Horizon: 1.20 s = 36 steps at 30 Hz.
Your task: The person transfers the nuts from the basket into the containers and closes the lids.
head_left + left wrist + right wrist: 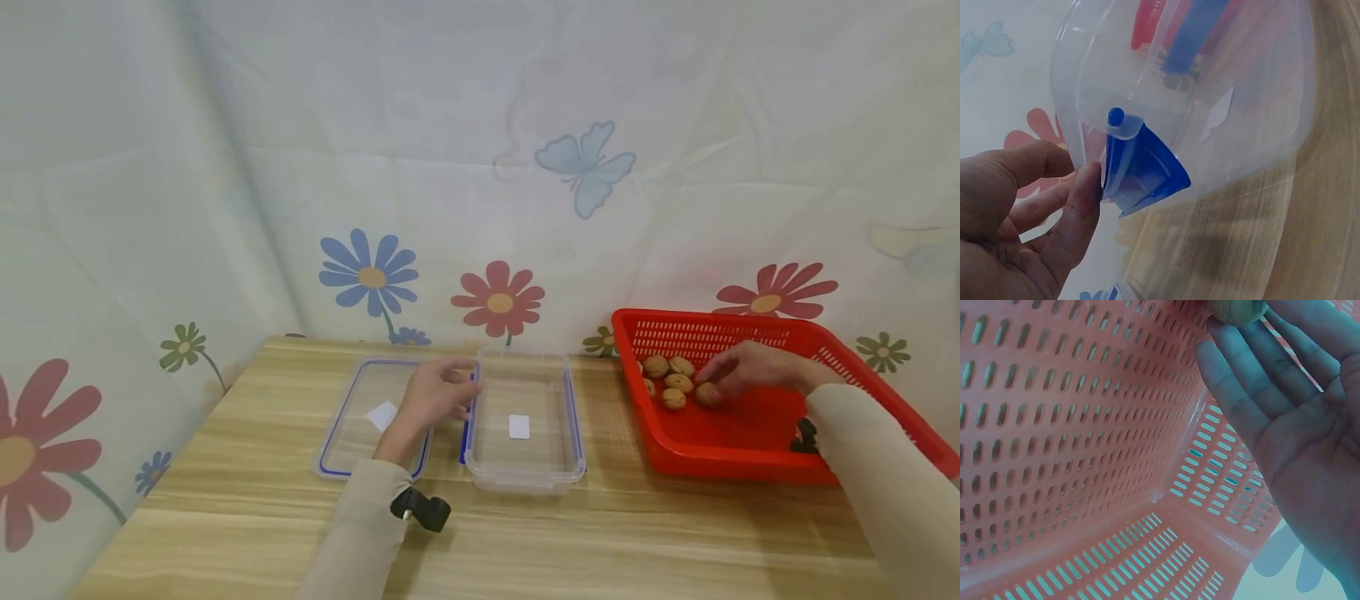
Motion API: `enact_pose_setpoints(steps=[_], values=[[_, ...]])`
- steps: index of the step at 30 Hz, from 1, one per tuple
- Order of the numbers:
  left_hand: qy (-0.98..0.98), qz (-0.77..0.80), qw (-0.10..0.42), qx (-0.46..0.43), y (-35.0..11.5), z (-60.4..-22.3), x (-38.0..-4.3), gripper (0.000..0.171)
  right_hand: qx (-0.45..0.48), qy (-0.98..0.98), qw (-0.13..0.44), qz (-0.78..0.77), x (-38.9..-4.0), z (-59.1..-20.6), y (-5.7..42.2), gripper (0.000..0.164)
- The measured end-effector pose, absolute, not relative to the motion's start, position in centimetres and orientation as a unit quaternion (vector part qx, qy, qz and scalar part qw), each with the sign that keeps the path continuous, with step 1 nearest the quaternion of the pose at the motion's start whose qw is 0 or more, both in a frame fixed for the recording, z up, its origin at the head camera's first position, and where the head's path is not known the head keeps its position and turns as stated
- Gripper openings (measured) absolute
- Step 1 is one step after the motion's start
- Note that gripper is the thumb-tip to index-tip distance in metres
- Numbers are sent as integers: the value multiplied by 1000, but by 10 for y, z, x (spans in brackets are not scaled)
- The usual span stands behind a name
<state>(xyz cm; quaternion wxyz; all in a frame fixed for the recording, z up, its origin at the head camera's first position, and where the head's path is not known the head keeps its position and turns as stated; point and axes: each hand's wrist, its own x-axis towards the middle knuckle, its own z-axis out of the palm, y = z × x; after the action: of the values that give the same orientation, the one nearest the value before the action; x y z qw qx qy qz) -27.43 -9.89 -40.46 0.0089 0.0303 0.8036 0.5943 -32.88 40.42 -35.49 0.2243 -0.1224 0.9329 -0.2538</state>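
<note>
In the head view, my right hand (753,369) reaches into the red basket (720,462) and pinches a walnut (707,394) at its fingertips. The right wrist view shows that walnut (1238,309) at the top edge, partly cut off, by the fingers. Several other walnuts (678,382) lie at the basket's left end. My left hand (438,390) is at the left side of a clear plastic container (525,479). Seen from the left wrist, thumb and forefinger pinch the container's edge beside a blue locking clip (1154,172). The container stands lidless, a white label (519,427) showing inside its outline.
A clear lid (341,425) with a blue seal and white sticker lies left of the container, partly under my left forearm. All stand on a wood-grain table (225,467). A flowered curtain (450,167) hangs behind the table's back edge.
</note>
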Motion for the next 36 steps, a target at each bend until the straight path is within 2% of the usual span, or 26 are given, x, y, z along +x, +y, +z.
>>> enact_pose_setpoints(steps=[17,23,36], values=[[805,593,10,33,-99,-403,-272,43,-133,947,159,-244,-320,-337,402,58],[805,593,11,34,-100,-403,-272,42,-130,948,144,-254,-316,-325,396,52],[794,607,22,25,-102,-404,-272,44,-151,949,71,-269,-298,-284,356,54]])
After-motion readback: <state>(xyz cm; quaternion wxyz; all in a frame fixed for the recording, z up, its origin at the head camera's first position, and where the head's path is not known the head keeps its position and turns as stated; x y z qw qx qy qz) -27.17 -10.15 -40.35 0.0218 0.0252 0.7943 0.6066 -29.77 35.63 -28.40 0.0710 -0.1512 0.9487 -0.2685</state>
